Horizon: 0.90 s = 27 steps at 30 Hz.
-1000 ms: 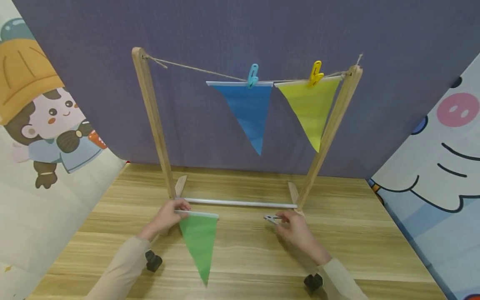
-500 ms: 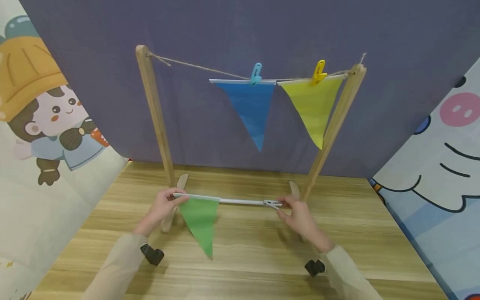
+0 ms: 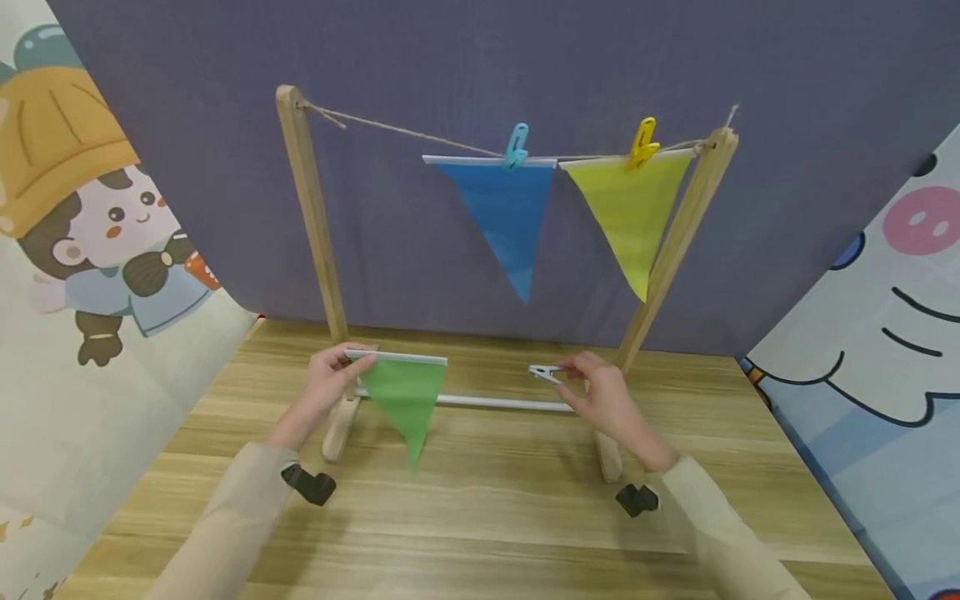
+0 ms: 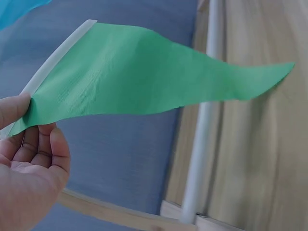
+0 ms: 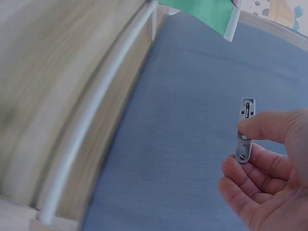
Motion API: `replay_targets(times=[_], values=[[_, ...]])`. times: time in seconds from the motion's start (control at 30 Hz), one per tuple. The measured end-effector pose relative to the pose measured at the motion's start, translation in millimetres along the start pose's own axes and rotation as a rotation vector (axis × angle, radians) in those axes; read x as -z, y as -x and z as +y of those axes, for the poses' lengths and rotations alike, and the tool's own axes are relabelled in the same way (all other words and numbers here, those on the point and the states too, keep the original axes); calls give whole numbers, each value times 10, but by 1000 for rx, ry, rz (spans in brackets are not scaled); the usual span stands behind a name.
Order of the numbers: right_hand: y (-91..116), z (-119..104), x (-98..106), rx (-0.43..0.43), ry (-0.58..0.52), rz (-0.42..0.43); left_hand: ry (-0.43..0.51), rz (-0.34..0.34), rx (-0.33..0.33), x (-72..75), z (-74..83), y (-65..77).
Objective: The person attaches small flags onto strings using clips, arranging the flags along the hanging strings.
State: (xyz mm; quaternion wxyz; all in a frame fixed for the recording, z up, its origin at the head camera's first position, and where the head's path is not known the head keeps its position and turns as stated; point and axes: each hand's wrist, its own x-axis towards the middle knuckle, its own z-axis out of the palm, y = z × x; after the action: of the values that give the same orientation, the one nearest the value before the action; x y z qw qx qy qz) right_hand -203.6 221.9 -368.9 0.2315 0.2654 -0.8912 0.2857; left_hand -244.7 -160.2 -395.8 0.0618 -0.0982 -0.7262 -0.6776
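My left hand (image 3: 327,383) pinches the left end of the white top edge of a green pennant (image 3: 405,392), which hangs point down in front of the stand's white crossbar (image 3: 495,402). In the left wrist view the thumb presses the pennant (image 4: 120,72) at its white-edged corner. My right hand (image 3: 606,396) holds a grey clothespin (image 3: 543,372) between thumb and fingers. The right wrist view shows the clothespin (image 5: 244,139) with the thumb across its middle. Above, a blue pennant (image 3: 501,212) and a yellow pennant (image 3: 633,208) hang from the string.
A string (image 3: 405,131) runs between two wooden posts (image 3: 311,208); its left stretch carries no pennant. A light blue clothespin (image 3: 517,147) and a yellow clothespin (image 3: 642,143) grip it. The stand is on a wooden table (image 3: 480,517) before a dark cloth backdrop (image 3: 465,67).
Both hands have risen from in front of the crossbar, bringing the green pennant and grey clothespin up with them. The pennants on the string hang as before.
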Motion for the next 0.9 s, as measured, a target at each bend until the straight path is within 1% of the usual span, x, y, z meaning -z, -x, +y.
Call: replay_targets(times=[0.13, 0.37, 0.5, 0.67, 0.9], values=[[-109, -61, 91, -2, -9, -20, 27, 20, -37, -4, 104, -46], [-257, -131, 206, -12, 13, -39, 53, 69, -47, 5, 265, -120], [-336, -151, 272, 20, 24, -42, 52, 101, -60, -1, 360, -160], [-432, -194, 355, 33, 42, -44, 75, 119, -70, -20, 472, -222], [-566, -261, 455, 86, 60, -24, 110, 135, -122, -36, 625, -299]])
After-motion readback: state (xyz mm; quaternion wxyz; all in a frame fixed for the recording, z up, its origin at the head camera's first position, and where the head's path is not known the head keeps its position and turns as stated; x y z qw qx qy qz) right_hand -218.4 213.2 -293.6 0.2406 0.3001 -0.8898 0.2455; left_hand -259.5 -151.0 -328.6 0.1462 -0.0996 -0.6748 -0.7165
